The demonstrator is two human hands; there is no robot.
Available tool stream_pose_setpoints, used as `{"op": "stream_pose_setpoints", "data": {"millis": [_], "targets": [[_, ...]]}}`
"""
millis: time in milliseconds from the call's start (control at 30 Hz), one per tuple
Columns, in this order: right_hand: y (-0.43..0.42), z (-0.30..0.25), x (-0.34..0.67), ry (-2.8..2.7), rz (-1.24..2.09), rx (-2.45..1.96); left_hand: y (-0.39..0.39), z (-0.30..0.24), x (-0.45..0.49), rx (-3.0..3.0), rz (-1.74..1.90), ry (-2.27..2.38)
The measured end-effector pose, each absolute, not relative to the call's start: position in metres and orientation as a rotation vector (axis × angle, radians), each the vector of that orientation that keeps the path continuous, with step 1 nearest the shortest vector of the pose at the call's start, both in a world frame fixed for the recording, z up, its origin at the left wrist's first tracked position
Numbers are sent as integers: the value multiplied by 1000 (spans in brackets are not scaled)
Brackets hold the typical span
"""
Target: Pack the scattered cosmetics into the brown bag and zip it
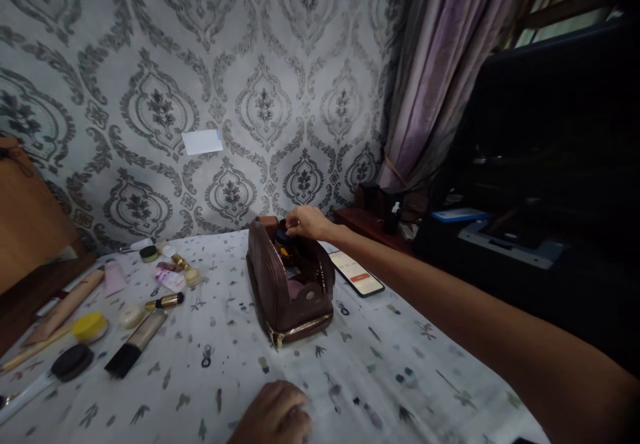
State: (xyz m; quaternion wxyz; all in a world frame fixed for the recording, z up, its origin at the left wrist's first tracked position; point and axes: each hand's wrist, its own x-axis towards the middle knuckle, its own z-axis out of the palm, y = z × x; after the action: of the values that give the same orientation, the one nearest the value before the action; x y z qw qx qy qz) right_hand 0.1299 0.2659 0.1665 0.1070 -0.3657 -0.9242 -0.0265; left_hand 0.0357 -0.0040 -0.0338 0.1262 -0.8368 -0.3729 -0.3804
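Observation:
A dark brown makeup bag [265,277] stands unzipped in the middle of the table, its brass zip hanging at the front. Over the far end of its opening, my right hand [305,222] has its fingers pinched together. What they grip, if anything, is hard to make out against the dark inside. Just below those fingers a dark rounded item [283,236] shows in the bag. My left hand [274,415] rests on the patterned cloth [200,397] near the front edge, fingers curled in, with nothing visible in them.
Cosmetics lie on the left: a foundation tube [143,341], a yellow-lidded jar [90,327], a black round lid [73,361], a gold lipstick [165,301] and several tubes. A lit phone [357,274] lies right of the bag, under my right forearm. A patterned wall stands behind.

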Motion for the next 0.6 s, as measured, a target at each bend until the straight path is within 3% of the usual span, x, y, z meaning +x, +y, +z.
{"op": "stream_pose_setpoints", "data": {"millis": [600], "targets": [[278, 177, 114, -2927, -218, -944, -4, -54, 32, -2481, -1060, -1134]]}}
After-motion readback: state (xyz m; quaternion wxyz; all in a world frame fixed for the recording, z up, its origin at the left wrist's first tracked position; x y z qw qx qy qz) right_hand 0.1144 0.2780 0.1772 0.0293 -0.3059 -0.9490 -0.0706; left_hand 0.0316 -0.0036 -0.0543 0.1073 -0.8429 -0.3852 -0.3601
